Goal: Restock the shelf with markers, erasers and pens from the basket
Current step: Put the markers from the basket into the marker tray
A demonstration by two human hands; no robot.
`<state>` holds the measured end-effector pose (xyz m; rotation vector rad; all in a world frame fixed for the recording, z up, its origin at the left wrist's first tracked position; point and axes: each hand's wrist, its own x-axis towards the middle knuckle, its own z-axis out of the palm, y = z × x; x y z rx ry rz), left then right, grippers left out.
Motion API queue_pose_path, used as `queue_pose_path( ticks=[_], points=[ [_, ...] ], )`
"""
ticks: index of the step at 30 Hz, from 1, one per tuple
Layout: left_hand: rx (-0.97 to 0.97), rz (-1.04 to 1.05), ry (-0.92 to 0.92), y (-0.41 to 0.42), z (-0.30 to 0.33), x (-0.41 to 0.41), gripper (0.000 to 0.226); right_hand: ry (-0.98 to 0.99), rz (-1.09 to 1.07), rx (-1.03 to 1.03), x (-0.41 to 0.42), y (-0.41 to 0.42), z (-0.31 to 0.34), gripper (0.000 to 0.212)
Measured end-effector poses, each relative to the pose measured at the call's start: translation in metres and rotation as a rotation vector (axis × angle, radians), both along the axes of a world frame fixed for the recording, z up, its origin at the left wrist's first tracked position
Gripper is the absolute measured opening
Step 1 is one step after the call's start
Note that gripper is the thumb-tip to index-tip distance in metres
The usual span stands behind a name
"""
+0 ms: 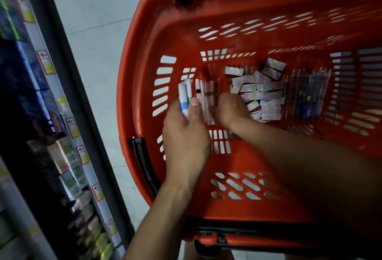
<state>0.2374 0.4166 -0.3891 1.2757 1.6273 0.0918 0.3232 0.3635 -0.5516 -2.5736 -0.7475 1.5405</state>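
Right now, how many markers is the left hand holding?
2: a blue-banded marker and a green-banded marker, side by side in the left hand. More may be hidden behind the fingers.

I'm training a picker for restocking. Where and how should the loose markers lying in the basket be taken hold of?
Pinch the loose markers across their barrels near the middle, coming from above. They lie flat, side by side on the basket floor, ends pointing away from the person, so only their tops are free. The left hand already grips two.

Dim, flat indoor light; motion-blurred shelf (68,156) at left, soft focus throughout, wide-angle bending at edges.
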Motion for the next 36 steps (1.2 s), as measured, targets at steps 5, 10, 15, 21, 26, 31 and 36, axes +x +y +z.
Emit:
queue_pose_path(
  ticks=[5,10,15,21,26,31,36],
  points=[
    [-0.030,0.075,-0.001,0.002,-0.005,-0.001,0.035,-0.060,-0.042,-0.034,-0.005,0.005,-0.010,0.027],
    [-0.002,0.051,-0.018,0.001,-0.003,-0.001,0.021,0.057,-0.117,0.068,0.000,-0.001,0.021,0.033],
    [-0.055,-0.008,0.038,0.000,0.002,0.002,0.026,0.358,-0.291,0.400,0.013,-0.019,0.104,0.009],
    [-0.094,-0.128,-0.013,0.000,0.003,0.002,0.022,0.569,-0.255,0.566,0.028,-0.031,0.145,0.008],
    [-0.033,-0.105,-0.031,0.000,0.004,0.002,0.030,0.176,-0.123,0.266,0.022,-0.029,0.071,0.014],
    [0.004,-0.048,-0.021,0.001,0.001,0.001,0.041,0.049,0.034,0.064,-0.007,-0.016,0.005,0.028],
    [-0.011,0.005,-0.018,0.002,-0.004,0.000,0.040,-0.078,-0.046,0.035,-0.029,-0.005,-0.011,0.037]
  ],
)
